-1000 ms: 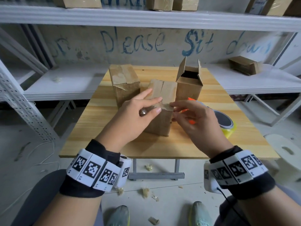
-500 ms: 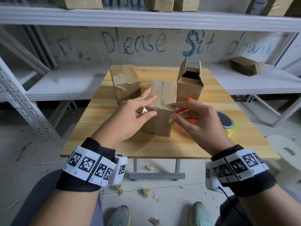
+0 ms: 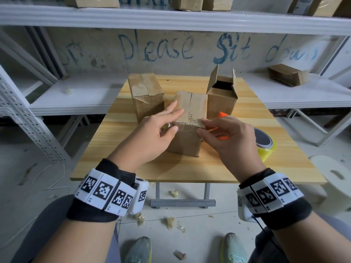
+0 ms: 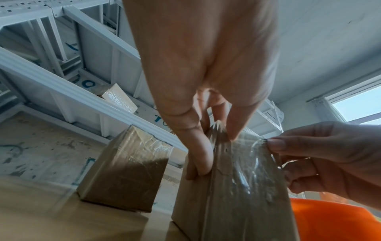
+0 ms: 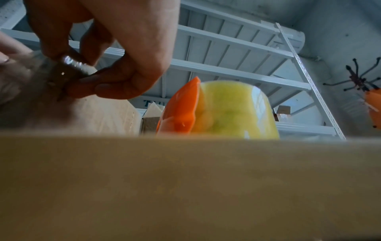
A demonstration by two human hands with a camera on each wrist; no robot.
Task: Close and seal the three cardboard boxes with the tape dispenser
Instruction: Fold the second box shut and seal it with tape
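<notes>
Right now the middle brown cardboard box (image 3: 187, 126), flaps folded shut, stands on the pale wooden table (image 3: 117, 149) with both hands on its near upper edge. A strip of clear glossy tape (image 4: 245, 164) runs over that edge and down the near face. The left hand (image 3: 152, 137) pinches the tape's left end between thumb and index finger, its other fingers lying straight along the box's top. The right hand (image 3: 228, 137) pinches the tape's right end at the box's corner between thumb and curled index finger, a narrow grip in both cases.

Just behind the right hand's knuckles lies the tape dispenser, an orange plastic blade guard on a yellow-green roll (image 3: 265, 144), resting on the table and touching neither hand. Beyond the left hand's fingertips stands a second brown cardboard box (image 3: 147, 97), closed and already taped over its top. Beyond the right hand's fingertips, just beside the held box, a third brown cardboard box (image 3: 222, 95) stands with its flaps upright and open.

Around the table run white metal shelves (image 3: 76, 95) bearing more cardboard boxes, and the wall behind carries blue painted lettering (image 3: 157, 48) reading "Please Sit". Crumpled tape scraps (image 3: 171, 222) litter the grey floor beneath, by the person's grey-green shoes (image 3: 140, 251).
</notes>
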